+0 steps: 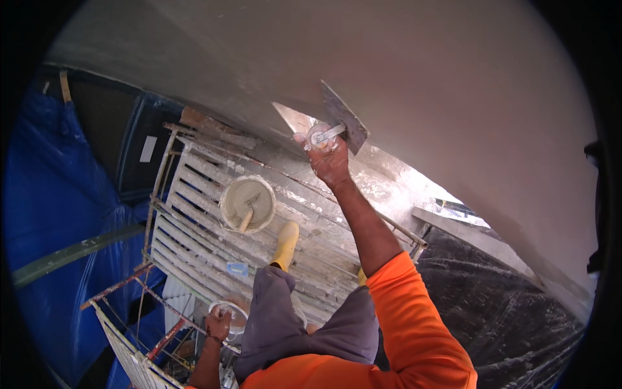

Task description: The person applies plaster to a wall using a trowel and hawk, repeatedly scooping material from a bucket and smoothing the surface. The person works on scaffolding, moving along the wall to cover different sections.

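Note:
My right hand [330, 162] is raised at the grey plastered wall [440, 84], fingers wrapped round the handle of a plastering trowel [346, 117]. The flat metal blade is tilted at the wall's surface, beside a bright gap at its lower edge. Down at the lower left, my left hand [218, 323] is closed round a scaffold rail [194, 324], next to a white bucket [238, 312]. Near my foot stands a larger bucket [224, 209] of grey plaster, with a wooden-handled pointing trowel [248, 214] lying in it.
I am on a splattered slatted scaffold platform [194, 223] with yellow boots [286, 243]. A small blue-and-white packet [237, 268] lies on the slats. Blue sheeting [58, 194] hangs at the left, and dark sheeting [479, 305] covers the right below a ledge [479, 243].

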A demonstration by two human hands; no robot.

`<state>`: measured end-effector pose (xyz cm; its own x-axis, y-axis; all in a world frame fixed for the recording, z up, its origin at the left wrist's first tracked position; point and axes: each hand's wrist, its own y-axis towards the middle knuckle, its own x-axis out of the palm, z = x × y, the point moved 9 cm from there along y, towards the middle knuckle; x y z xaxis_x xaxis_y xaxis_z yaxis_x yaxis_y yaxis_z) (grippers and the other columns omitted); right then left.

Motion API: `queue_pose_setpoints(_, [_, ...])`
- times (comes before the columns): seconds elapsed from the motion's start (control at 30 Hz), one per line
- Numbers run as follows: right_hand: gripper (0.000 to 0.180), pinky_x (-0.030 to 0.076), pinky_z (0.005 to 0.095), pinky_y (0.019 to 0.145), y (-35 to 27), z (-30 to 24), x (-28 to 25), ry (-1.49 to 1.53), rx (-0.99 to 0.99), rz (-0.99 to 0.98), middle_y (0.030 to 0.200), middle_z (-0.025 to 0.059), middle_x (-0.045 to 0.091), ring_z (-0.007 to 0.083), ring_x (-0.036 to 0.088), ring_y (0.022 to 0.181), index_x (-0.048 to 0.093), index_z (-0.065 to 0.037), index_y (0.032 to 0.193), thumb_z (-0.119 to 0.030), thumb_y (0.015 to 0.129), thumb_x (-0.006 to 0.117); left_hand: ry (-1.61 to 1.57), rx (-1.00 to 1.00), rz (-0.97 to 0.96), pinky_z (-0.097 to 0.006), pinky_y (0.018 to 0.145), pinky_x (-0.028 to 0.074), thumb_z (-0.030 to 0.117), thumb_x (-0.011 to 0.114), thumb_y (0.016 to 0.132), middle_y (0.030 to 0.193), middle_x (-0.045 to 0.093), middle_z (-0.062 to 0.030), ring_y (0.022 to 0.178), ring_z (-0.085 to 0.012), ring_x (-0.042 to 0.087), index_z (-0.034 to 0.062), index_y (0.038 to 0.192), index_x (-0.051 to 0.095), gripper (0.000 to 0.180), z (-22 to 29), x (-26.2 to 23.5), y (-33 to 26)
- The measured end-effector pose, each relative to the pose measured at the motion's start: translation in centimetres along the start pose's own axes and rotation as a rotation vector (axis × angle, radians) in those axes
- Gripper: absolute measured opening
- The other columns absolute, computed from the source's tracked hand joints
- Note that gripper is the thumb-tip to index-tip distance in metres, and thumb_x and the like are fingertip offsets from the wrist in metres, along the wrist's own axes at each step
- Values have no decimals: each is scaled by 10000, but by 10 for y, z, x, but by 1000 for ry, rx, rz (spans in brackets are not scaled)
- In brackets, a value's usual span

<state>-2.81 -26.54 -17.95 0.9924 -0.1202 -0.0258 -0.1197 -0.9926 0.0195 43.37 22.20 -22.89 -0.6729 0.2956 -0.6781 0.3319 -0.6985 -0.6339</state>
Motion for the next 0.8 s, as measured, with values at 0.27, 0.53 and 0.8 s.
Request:
queue_pose_setpoints(0.27, [334, 529, 296, 738, -66, 24, -153, 65, -19, 13, 847, 20, 659, 116, 573, 776, 638, -30, 965, -241, 867, 878, 126, 133, -49, -324, 672, 513, 331, 734, 962, 803, 680, -40, 736, -119, 640, -13, 1144, 661, 396, 82, 36, -11])
queue_pose_setpoints(0.53, [405, 535, 337, 757, -151, 21, -350, -11, 54, 92, 833, 34, 653, 157, 589, 775, 645, -49, 978, -354, 857, 882, 209, 255, -133, -353, 699, 543, 236, 718, 922, 802, 709, -78, 711, -175, 665, -12, 1149, 694, 337, 211, 100, -17])
queue_pose_setpoints(0.8, [392, 549, 358, 790, -239, 17, -520, -9, 113, 233, 869, 63, 694, 187, 648, 822, 688, -39, 975, -367, 864, 870, 488, 387, -230, -391, 719, 547, 287, 722, 903, 804, 731, -128, 751, -249, 711, 4, 1087, 703, 337, 344, 167, -41])
